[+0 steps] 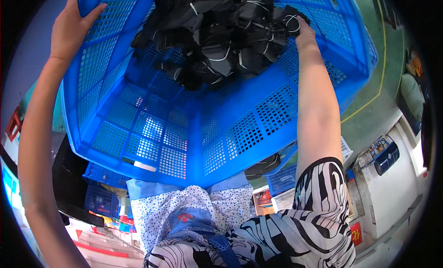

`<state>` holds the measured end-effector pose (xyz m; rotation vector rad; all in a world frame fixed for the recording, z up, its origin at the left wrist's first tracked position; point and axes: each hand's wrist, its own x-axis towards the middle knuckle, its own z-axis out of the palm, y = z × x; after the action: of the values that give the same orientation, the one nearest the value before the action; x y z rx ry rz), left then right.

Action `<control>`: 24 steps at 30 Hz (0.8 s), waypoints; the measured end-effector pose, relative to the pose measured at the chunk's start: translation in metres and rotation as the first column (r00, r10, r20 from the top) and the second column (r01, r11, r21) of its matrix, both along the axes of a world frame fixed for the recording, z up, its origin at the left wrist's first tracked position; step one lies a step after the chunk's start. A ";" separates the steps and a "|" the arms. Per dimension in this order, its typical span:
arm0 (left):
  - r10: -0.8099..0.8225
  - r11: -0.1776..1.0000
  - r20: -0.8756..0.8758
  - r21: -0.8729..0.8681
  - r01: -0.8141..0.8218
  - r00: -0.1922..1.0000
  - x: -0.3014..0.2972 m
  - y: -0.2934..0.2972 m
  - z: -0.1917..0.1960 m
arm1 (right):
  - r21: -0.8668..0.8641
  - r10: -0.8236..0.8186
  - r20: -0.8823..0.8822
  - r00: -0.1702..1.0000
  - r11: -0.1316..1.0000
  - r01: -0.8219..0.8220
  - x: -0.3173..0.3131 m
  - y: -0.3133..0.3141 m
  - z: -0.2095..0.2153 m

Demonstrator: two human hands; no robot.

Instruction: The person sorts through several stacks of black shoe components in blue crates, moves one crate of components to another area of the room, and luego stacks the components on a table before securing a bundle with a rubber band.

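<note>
A large blue plastic crate (196, 129) with meshed walls fills the view in front of me, tilted so that I look into it. At the upper left my left hand (76, 25) grips the crate's rim, thumb over the edge. Inside, toward the far end, lies a heap of black bundles (217, 51), each tied with a thin white band; they look like soft fabric pieces. My right hand (305, 37) reaches into the crate on the right. Its fingers close on one black bundle (290, 22), partly hiding it.
Below the crate on the right are more blue crates (282, 179) and a small box with red things (263, 197). Stacked blue crates (101, 198) stand at lower left. A dark blue drum (386, 158) lies by the wall at right, past the green floor (364, 102).
</note>
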<state>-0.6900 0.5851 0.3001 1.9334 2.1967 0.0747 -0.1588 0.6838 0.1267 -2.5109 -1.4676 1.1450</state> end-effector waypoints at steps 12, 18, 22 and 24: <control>0.067 0.993 -0.025 -0.092 -0.069 0.997 0.007 -0.001 0.008 | 0.787 0.230 0.279 0.932 0.501 -0.359 -0.005 -0.130 0.268; 0.028 1.000 -0.028 0.008 -0.028 0.999 0.010 -0.001 0.000 | 0.163 0.191 0.886 0.423 0.724 -0.670 0.083 -0.164 0.306; 0.104 0.986 -0.075 -0.120 -0.113 0.992 0.000 -0.005 0.014 | 0.437 0.490 0.162 0.856 0.742 -0.508 -0.075 -0.146 0.222; 0.100 0.995 -0.030 -0.012 -0.100 0.995 0.037 -0.006 0.025 | 0.244 0.735 0.162 0.659 0.617 -0.748 -0.091 -0.139 0.137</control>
<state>-0.6526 0.5795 0.3250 1.8284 2.3060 0.0469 -0.2495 0.5445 0.2639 -1.7239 -2.5977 0.7904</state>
